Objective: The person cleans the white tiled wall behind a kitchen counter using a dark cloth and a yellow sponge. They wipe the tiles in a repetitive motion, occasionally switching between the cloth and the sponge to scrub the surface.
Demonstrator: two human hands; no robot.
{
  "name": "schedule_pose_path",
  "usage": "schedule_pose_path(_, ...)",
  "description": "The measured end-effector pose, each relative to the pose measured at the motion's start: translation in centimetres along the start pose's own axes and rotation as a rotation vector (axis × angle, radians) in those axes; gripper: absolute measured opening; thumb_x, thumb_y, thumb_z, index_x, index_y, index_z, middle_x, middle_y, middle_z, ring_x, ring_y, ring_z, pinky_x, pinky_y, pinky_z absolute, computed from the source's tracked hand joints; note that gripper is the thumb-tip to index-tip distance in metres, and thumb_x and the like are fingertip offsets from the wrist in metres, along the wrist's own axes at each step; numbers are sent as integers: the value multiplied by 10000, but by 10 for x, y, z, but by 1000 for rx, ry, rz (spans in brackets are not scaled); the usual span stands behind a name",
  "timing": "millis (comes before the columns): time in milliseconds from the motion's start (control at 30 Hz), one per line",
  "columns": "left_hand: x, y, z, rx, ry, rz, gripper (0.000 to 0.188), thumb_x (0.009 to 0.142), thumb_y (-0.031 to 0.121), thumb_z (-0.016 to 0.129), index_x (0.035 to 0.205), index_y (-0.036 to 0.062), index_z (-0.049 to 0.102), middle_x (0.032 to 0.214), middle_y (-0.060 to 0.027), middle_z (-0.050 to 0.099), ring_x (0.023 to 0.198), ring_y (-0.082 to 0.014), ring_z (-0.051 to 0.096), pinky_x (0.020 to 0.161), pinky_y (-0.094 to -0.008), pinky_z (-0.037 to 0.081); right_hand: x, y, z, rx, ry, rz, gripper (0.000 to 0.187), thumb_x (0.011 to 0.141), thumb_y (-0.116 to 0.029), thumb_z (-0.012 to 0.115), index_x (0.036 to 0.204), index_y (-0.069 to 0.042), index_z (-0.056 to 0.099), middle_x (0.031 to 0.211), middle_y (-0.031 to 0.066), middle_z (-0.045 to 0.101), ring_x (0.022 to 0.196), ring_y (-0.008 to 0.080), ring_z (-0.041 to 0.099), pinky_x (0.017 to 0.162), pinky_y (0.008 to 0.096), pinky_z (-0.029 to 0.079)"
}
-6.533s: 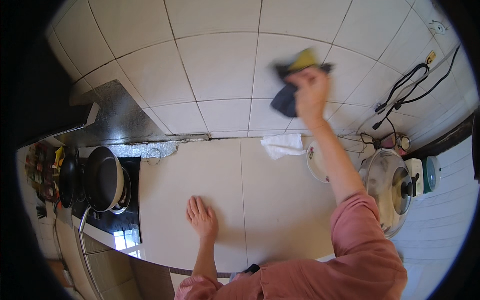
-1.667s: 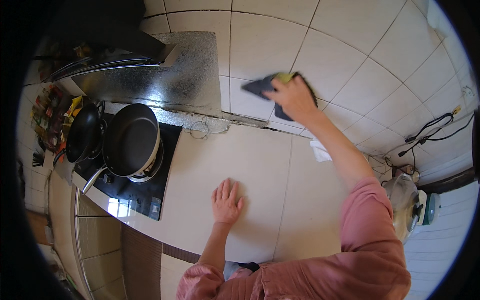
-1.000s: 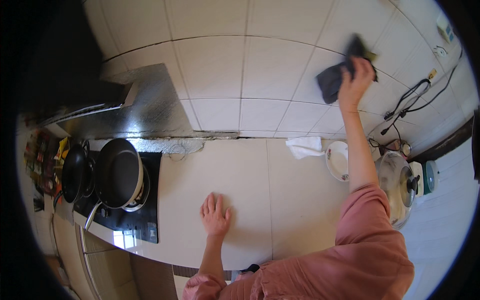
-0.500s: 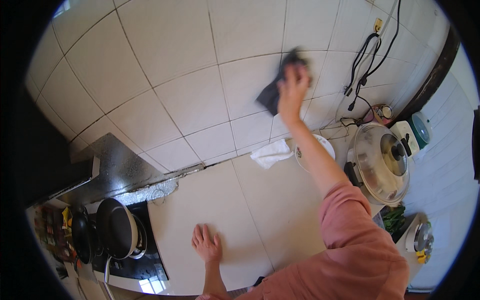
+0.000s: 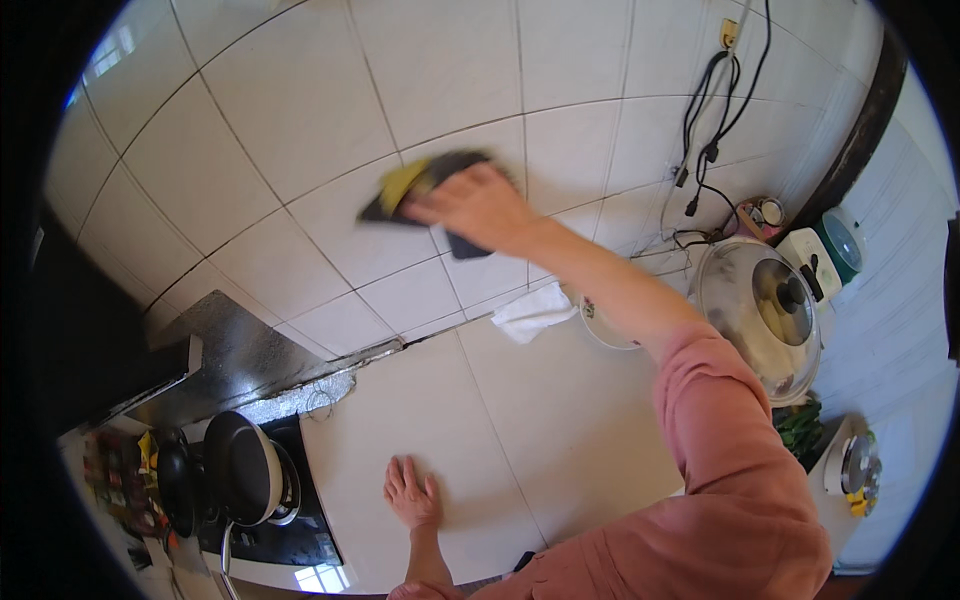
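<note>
My right hand (image 5: 478,208) presses a dark grey cloth (image 5: 470,246) with a yellow patch against the white tiled wall (image 5: 330,150). Hand and cloth are smeared by motion, and the fingers partly hide the cloth. Down on the pale countertop (image 5: 590,430), my left hand (image 5: 412,498) rests flat, fingers spread and holding nothing. Between counter and wall lies a crumpled white cloth (image 5: 533,312). Beside it, a white bowl or plate (image 5: 602,325) is partly covered by my right forearm.
At the left a frying pan (image 5: 240,465) sits on a black stove (image 5: 315,500), near a dark metal panel (image 5: 225,335). A large pot with a clear lid (image 5: 755,310) stands at the right, below black cables (image 5: 712,150) hanging on the wall. Leafy greens (image 5: 798,428) lie beside it.
My right hand has swept left across the tiles with the dark grey cloth, and its yellow patch now shows. My left hand stays flat on the counter. The view has shifted slightly.
</note>
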State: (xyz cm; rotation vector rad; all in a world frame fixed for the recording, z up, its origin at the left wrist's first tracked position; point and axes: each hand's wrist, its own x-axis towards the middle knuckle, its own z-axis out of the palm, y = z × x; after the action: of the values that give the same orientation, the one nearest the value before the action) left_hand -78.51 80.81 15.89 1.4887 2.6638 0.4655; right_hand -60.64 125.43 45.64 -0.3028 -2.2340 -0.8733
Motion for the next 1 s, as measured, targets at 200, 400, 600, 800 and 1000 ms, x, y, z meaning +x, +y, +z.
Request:
schedule_pose_path(200,0,9,-4,-26,-3,-1,570,939,335,607,1477,160,535,1596,-129,424,1461,-363,384,1198,-524,278,-55,140,-27,-208,544,919,501,1013,-233,599,1471,-52,503,1571,158,437,1417,391,425,1125,506,367)
schedule_pose_path(400,0,8,-2,15,-6,-3,582,939,351,602,1486,166,525,1603,-121,420,1464,-358,383,1200,-520,278,-77,75,32,-65,634,1097,675,1051,-317,559,1563,50,317,1699,245,201,1547,445,215,1214,586,202)
schedule_pose_path(600,1,7,-3,5,-5,1,564,950,351,593,1482,174,533,1604,-118,421,1462,-353,388,1201,-520,277,-136,-79,79,188,187,1066,748,956,-310,688,1516,60,357,1632,335,241,1476,550,238,1200,611,211)
schedule_pose_path(800,-2,6,-3,23,-1,3,578,959,350,590,1501,164,518,1607,-131,415,1468,-358,377,1202,-519,273,-102,37,34,158,517,1243,700,1045,-295,551,1567,94,293,1684,289,193,1535,467,207,1247,529,171)
schedule_pose_path(1000,1,9,-1,31,-3,11,567,942,346,617,1469,150,545,1594,-135,422,1460,-353,388,1200,-518,280,-65,-24,48,-19,250,923,653,929,-241,717,1483,-14,457,1658,267,263,1520,462,263,1209,599,232)
